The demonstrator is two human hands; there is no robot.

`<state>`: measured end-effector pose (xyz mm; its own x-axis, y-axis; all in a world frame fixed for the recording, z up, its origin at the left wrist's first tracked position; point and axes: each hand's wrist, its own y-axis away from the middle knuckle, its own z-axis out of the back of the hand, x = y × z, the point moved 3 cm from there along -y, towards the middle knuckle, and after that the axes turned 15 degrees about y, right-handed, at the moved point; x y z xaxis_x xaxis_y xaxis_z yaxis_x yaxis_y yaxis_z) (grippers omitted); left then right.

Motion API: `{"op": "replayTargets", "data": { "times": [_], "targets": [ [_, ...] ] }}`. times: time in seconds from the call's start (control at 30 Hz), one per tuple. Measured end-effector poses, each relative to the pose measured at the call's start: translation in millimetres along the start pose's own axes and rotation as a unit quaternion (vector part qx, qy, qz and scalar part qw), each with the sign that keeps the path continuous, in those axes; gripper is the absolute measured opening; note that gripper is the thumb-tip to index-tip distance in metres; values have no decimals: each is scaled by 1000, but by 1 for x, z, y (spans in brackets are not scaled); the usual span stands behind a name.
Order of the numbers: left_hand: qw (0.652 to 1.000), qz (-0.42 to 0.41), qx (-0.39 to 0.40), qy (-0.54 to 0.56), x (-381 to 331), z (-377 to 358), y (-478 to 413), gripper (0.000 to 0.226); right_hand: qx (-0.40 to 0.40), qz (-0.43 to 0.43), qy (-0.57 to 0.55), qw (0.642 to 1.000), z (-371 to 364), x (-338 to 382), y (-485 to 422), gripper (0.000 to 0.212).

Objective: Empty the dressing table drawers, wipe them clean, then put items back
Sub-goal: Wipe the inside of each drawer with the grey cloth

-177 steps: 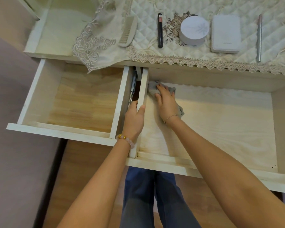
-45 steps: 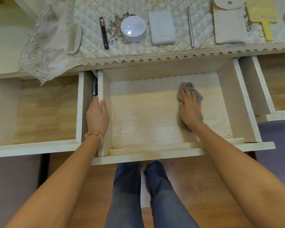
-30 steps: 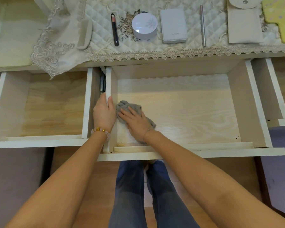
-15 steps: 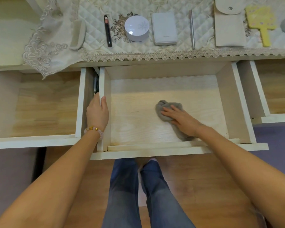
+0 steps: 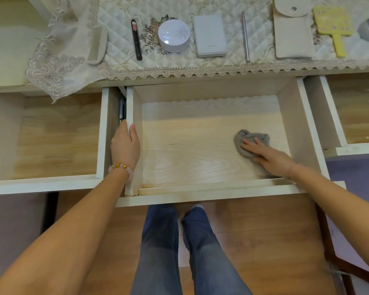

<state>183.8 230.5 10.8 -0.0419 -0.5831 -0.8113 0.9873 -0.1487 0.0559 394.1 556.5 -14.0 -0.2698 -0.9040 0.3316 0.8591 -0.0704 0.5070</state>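
You are wiping the middle drawer [image 5: 200, 196]. The grey cloth [image 5: 250, 139] lies on its floor near the right wall, toward the front. Press it with a flat palm and sweep in overlapping passes. Work into the corners and along the front rail, where some discolouring shows at the front-left corner. Your right hand [image 5: 271, 158] lies on the cloth with fingers straight, pressing rather than clutching. Your left hand [image 5: 126, 145] curls over the drawer's left wall, thumb inside, gripping it to steady the drawer.

The middle drawer [image 5: 200, 150] shows pale, smooth wood grain with white painted walls. The grey cloth [image 5: 251, 141] looks soft and matt. A quilted, lace-edged runner [image 5: 179, 67] covers the counter.
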Motion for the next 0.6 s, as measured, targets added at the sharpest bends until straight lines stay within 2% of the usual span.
{"op": "replayTargets", "data": {
  "times": [0.07, 0.3, 0.43, 0.6],
  "targets": [
    [1000, 0, -1, -2, 0, 0, 0, 31, 13, 52, 52, 997, -6, 31, -6, 51],
    [1000, -2, 0, 2, -1, 0, 1, 31, 52, 243, 108, 963, -42, 158, -64, 46],
    [1000, -10, 3, 0, -1, 1, 0, 31, 108, 301, 117, 940, -66, 215, -83, 46],
    [1000, -9, 7, 11, -1, 3, 1, 29, 132, 310, 105, 936, -63, 212, -79, 46]
  ]
}}
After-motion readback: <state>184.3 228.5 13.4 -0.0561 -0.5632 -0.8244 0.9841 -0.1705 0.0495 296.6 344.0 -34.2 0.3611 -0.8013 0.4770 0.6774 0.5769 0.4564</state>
